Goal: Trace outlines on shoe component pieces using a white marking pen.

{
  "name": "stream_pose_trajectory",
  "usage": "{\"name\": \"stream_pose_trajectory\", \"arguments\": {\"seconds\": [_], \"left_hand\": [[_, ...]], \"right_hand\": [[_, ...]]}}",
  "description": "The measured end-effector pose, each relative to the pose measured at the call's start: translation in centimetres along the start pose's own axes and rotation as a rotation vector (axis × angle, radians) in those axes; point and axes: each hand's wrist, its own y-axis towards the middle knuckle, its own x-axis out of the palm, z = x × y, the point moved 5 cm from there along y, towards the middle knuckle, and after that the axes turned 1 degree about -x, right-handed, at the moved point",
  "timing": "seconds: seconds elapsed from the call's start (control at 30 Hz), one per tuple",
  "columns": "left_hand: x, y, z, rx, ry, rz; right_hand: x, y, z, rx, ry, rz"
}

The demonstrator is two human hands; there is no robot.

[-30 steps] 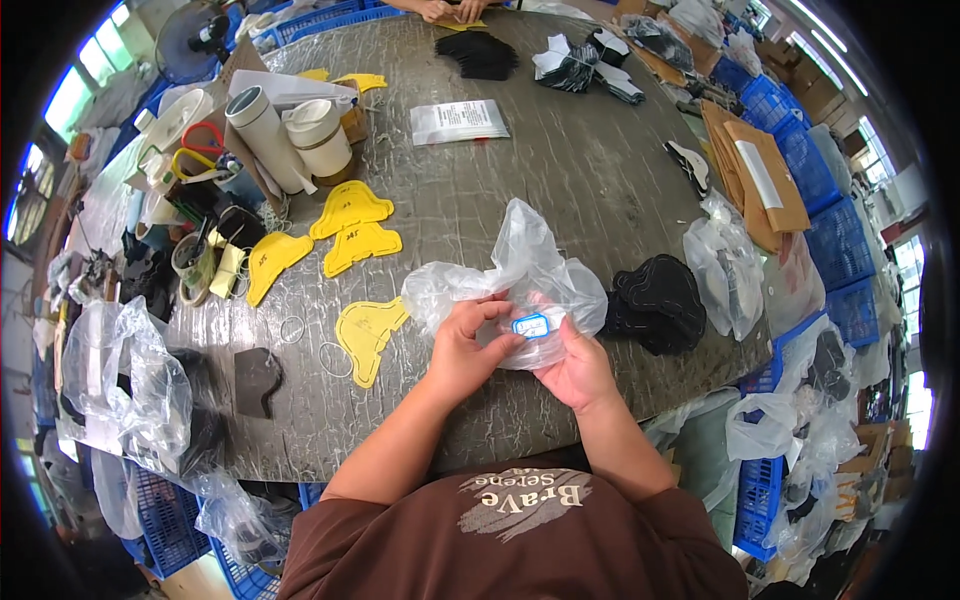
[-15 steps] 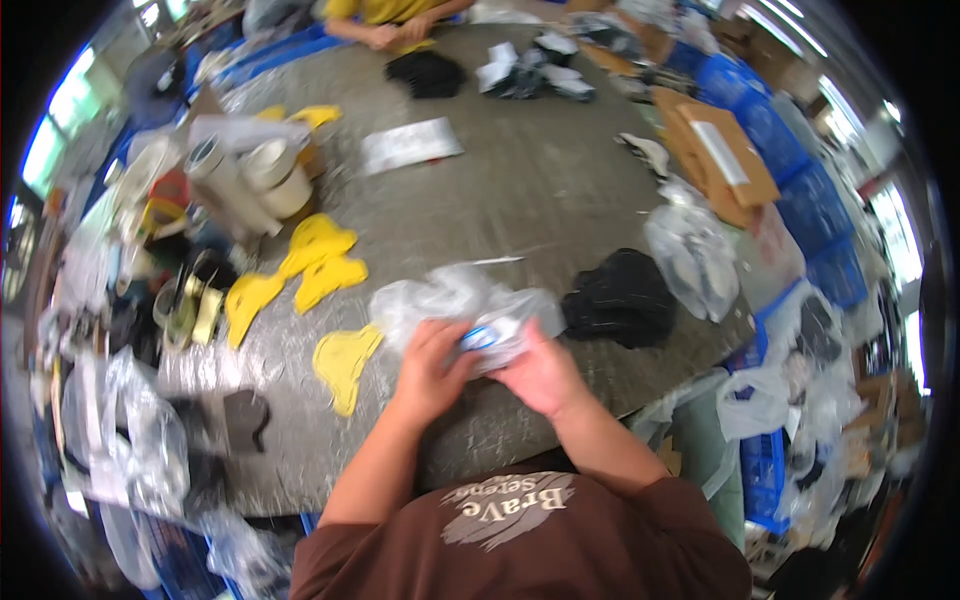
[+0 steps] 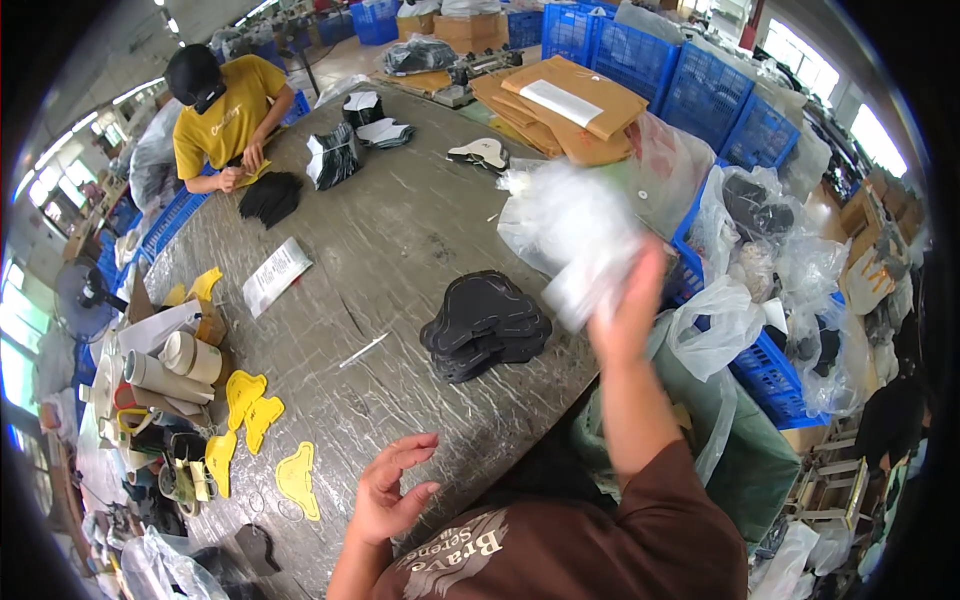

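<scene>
Right hand (image 3: 628, 305) grips clear bag (image 3: 575, 225); left hand (image 3: 390, 490) hangs open.

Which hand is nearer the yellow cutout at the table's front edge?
Left. The left hand hovers open just right of the yellow cutout; the right hand is raised far right, gripping a clear plastic bag.

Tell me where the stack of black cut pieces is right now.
In the head view the stack of black cut pieces lies on the grey table near its right edge, just left of the raised right hand holding a clear plastic bag.
</scene>
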Motion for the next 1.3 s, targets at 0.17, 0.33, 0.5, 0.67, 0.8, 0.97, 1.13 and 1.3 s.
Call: {"name": "stream_pose_trajectory", "arguments": {"seconds": [0.17, 0.33, 0.5, 0.67, 0.8, 0.97, 1.13, 1.3], "left_hand": [[1.0, 1.1, -1.2, -0.08, 0.248, -0.022], [2.4, 3.3, -0.9, -0.126, 0.472, 0.03], [-1.4, 9.2, -3.2, -0.245, 0.391, 0.432], [-2.7, 18.8, -8.5, -0.42, 0.175, 0.379], [-2.1, 21.6, -12.3, -0.968, 0.205, 0.08], [0.7, 22.3, -11.1, -1.002, 0.221, 0.006], [1.5, 22.0, -11.6, -1.025, 0.212, -0.043], [1.6, 20.4, -12.1, -0.979, 0.139, -0.096]], "right_hand": [[-10.5, 14.2, 14.9, -0.292, -1.04, 0.266], [-9.3, 14.7, 25.4, 0.111, -1.273, -0.271], [-9.8, 14.7, 30.5, 0.406, -0.984, -0.792], [-8.7, 13.9, 27.3, 0.428, -0.997, -0.708], [-8.0, 10.9, 16.2, 0.015, -0.6, -0.132], [3.1, -1.9, 9.4, 0.655, 0.283, -0.689], [6.4, -4.7, 10.0, 0.907, 0.323, -0.868], [5.8, -5.6, 8.6, 0.778, 0.287, -0.876]]}}
